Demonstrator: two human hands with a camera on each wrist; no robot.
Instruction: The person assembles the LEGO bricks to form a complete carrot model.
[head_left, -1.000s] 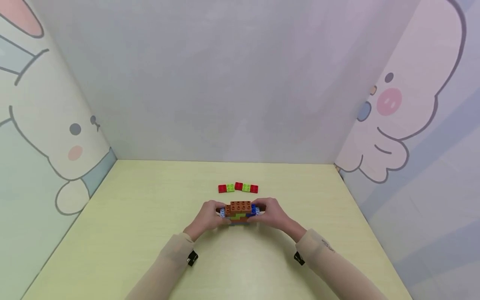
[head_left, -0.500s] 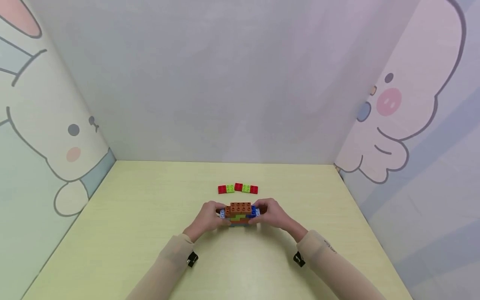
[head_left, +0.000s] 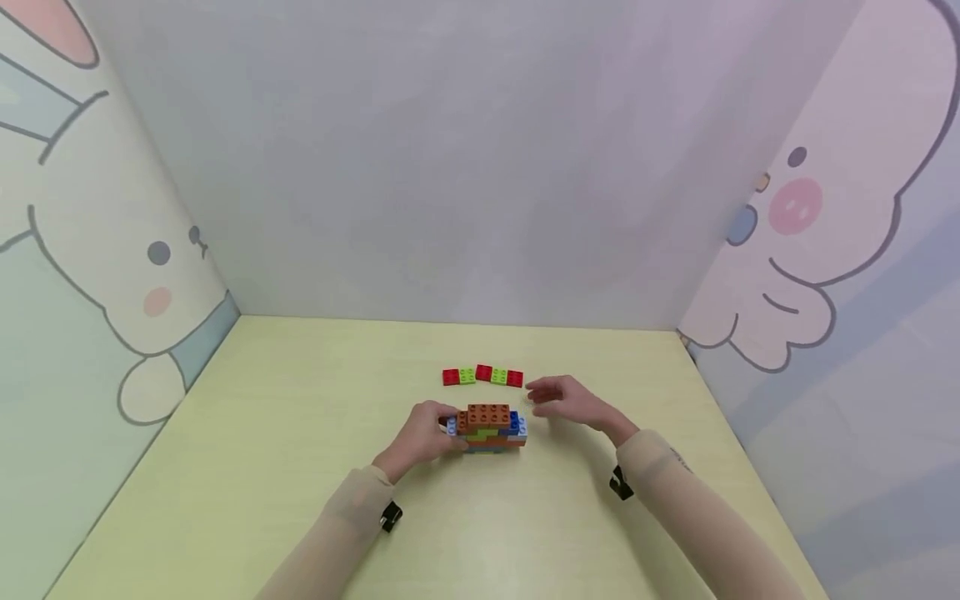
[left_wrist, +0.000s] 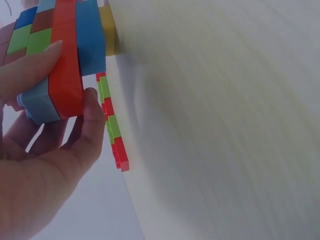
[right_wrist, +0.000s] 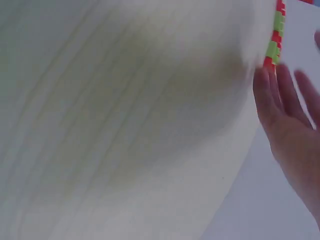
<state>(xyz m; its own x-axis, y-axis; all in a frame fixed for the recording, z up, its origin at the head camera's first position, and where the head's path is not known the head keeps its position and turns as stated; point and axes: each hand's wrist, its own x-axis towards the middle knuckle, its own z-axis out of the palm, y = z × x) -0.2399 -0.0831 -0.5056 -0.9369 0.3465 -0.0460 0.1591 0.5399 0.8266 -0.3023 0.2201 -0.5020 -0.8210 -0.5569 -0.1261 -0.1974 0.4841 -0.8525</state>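
Where covered by the left hand [head_left: 422,432], can't make out the left end of the brick block [head_left: 489,430]; can see the rest, pinched between thumb and curled fingers, roughly midway between the worktop's [head_left: 337,367] side edges. Can see the right hand [head_left: 576,402], blurred in its wrist view, with fingers loosely bent, gripping nothing, near the red-and-green brick row [head_left: 483,376].

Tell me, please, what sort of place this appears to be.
Perhaps a play corner or an indoor booth; I cannot tell which. A pale table stands between side walls with large cartoon figures, and there is a toy brick model and a row of red and green bricks.
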